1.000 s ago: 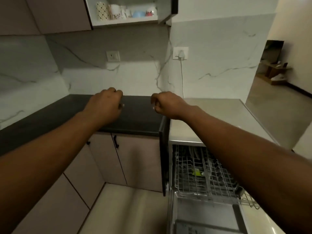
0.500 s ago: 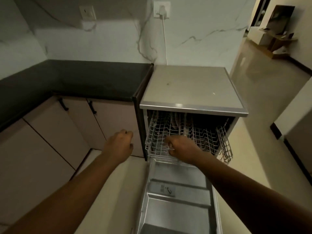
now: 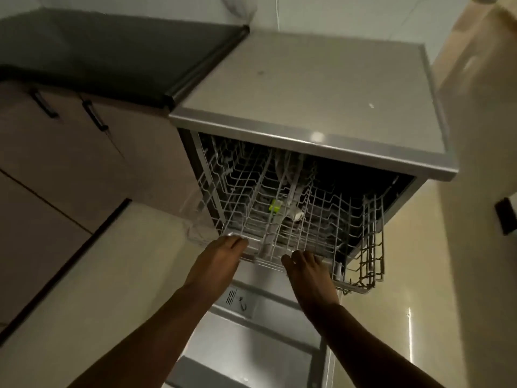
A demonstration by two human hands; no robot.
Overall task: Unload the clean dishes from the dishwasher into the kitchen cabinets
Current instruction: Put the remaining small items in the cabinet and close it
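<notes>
The steel-topped dishwasher (image 3: pixel 307 88) stands open, its door (image 3: pixel 251 345) folded down below my arms. Its white wire upper rack (image 3: pixel 321 219) sticks partly out of the dark tub. My left hand (image 3: pixel 221 259) grips the rack's front rail near its left corner. My right hand (image 3: pixel 307 273) holds the same rail further right, fingertips tucked under the wire. Inside the rack I see a small green clip (image 3: pixel 275 205) and a pale, blurred item (image 3: pixel 296 217) beside it. No dishes are plainly visible.
A black countertop (image 3: pixel 112 51) adjoins the dishwasher on the left, above beige base cabinets with black handles (image 3: pixel 93 116). Beige floor (image 3: pixel 112 289) lies left of the door and on the right. A wire side section (image 3: pixel 369 261) hangs at the rack's right end.
My view dropped from the counter to the dishwasher. Both hands came down from counter height; the left hand joined the right on the rack's front rail.
</notes>
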